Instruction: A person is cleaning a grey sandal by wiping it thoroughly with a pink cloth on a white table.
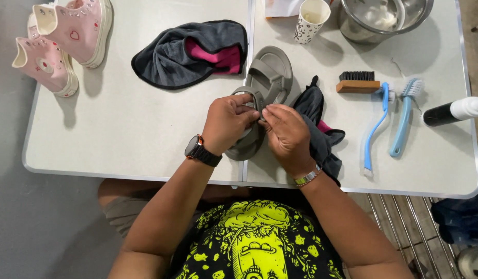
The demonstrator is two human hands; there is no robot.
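Both hands, left [227, 123] and right [286, 135], had fingers [247, 101] clamped on a grey sandal [267, 77] over the white tabletop [146, 139]. Right of the fingers lay a dark cloth [316, 111] (pink-lined); beyond stood a dotted cup [310, 20], floor grey.

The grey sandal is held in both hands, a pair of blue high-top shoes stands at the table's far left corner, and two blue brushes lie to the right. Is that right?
Not quite: the head view shows the high-top shoes are pink, not blue. The rest holds: left hand and right hand hold the grey sandal, and two blue brushes lie to the right.
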